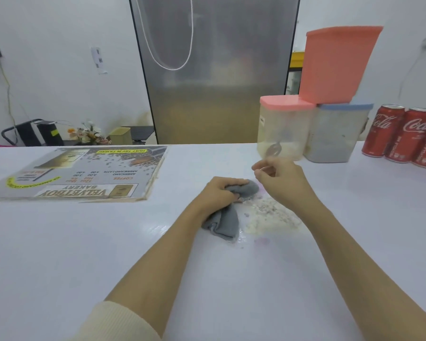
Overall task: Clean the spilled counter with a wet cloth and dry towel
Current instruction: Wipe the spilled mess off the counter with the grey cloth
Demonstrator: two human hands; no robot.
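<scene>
At frame centre, a bunched grey cloth (231,207) is being clenched in the left grip (219,193); the right grip (278,178), loosely curled, is holding nothing visible. The pale crumbly powder spill (268,215) risks being smeared across the white tabletop (158,254).

Cloth (228,212) lies on counter (84,242), left of spilled powder (271,215).

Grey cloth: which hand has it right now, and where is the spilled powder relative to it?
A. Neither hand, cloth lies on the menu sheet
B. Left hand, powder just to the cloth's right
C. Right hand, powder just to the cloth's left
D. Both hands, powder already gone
B: the left hand grips the grey cloth on the counter, the powder lies to its right, and the right hand is off the cloth.
</scene>
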